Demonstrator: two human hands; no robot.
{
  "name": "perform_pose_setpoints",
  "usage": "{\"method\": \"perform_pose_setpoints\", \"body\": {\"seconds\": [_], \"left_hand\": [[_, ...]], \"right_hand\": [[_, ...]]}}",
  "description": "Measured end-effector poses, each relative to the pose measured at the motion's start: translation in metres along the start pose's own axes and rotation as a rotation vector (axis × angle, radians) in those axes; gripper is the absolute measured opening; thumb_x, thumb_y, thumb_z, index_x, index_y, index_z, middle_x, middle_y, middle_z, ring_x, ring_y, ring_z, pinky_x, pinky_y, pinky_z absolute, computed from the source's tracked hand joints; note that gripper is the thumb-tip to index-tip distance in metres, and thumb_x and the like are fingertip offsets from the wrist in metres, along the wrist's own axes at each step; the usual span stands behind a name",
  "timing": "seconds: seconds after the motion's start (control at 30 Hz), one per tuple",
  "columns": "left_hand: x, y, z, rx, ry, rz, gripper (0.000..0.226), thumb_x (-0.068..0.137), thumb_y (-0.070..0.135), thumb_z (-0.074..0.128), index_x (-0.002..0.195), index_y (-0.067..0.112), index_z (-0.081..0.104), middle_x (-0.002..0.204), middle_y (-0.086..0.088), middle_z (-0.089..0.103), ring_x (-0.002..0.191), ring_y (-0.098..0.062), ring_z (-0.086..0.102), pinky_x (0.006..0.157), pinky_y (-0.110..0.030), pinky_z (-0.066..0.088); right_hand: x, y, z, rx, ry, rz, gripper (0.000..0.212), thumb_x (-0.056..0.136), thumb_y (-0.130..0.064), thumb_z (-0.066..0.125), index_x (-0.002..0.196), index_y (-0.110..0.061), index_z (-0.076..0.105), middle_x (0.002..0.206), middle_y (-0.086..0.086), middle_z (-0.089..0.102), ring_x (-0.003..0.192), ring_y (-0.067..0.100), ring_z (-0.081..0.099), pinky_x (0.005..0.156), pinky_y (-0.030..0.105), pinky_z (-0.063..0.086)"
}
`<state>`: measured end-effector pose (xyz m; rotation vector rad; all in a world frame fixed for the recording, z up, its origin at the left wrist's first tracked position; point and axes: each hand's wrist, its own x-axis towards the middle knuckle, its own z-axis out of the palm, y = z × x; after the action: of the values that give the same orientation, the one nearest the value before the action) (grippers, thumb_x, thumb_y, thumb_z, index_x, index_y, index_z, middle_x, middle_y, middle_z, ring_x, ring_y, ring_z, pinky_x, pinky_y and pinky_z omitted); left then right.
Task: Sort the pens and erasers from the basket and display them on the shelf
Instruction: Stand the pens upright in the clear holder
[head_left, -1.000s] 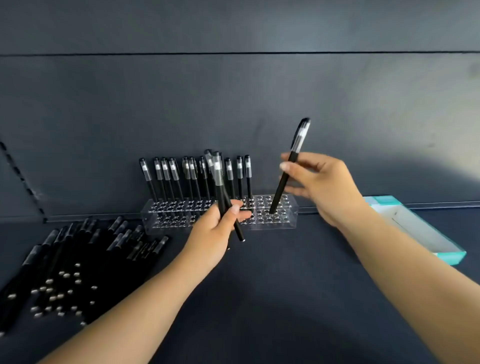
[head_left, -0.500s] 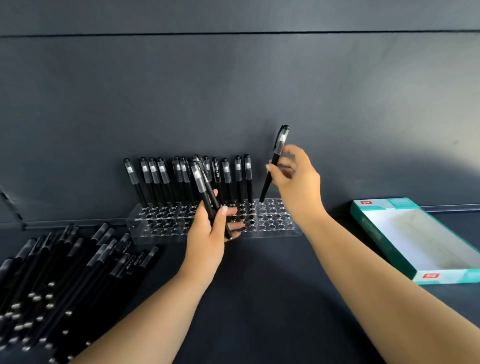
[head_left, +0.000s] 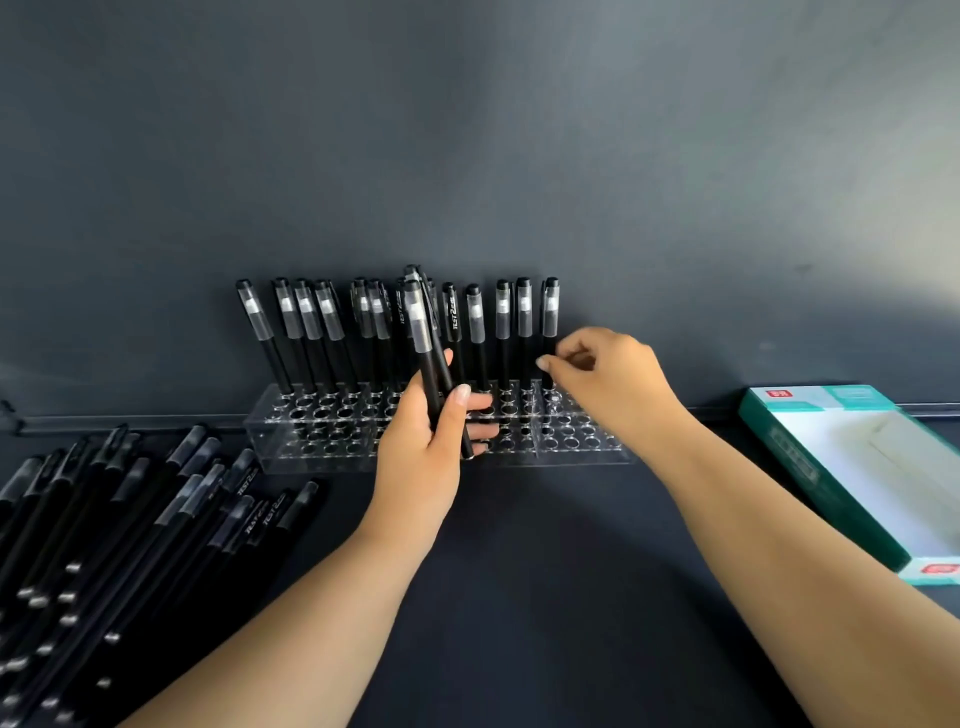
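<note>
A clear acrylic pen holder (head_left: 582, 452) with many holes stands against the dark back wall of the shelf. Several black pens (head_left: 311, 332) stand in its back row. My left hand (head_left: 426, 457) grips a few black pens (head_left: 423, 338) upright in front of the holder's middle. My right hand (head_left: 608, 384) is at the right end of the row, fingers curled. Its thumb tip lies on the barrel of the rightmost pen (head_left: 549, 317), which stands in a hole. No erasers or basket are in view.
A heap of several loose black pens (head_left: 130, 530) lies on the dark shelf surface at the left. An open teal and white carton (head_left: 852, 467) lies at the right, against the back edge.
My right hand brought its pen down and left into the back row, where it now stands upright. The left hand stayed in front of the holder with its pens. The camera moved closer.
</note>
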<state>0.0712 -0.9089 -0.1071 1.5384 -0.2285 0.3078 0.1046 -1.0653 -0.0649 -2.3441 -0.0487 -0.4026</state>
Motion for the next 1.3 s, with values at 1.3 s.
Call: {"method": "perform_pose_setpoints", "body": {"seconds": [1.3], "left_hand": [[-0.014,0.005,0.003,0.444,-0.126,0.102,0.020,0.085,0.050,0.025,0.102,0.055,0.035,0.084,0.016,0.063,0.048,-0.007,0.047,0.054,-0.024,0.040]], "right_hand": [[-0.002,-0.023,-0.038,0.382,0.338,-0.188,0.006,0.086,-0.018,0.061,0.087,-0.016,0.066,0.068,-0.008,0.058,0.072,0.015,0.053,0.079,0.049,0.052]]}}
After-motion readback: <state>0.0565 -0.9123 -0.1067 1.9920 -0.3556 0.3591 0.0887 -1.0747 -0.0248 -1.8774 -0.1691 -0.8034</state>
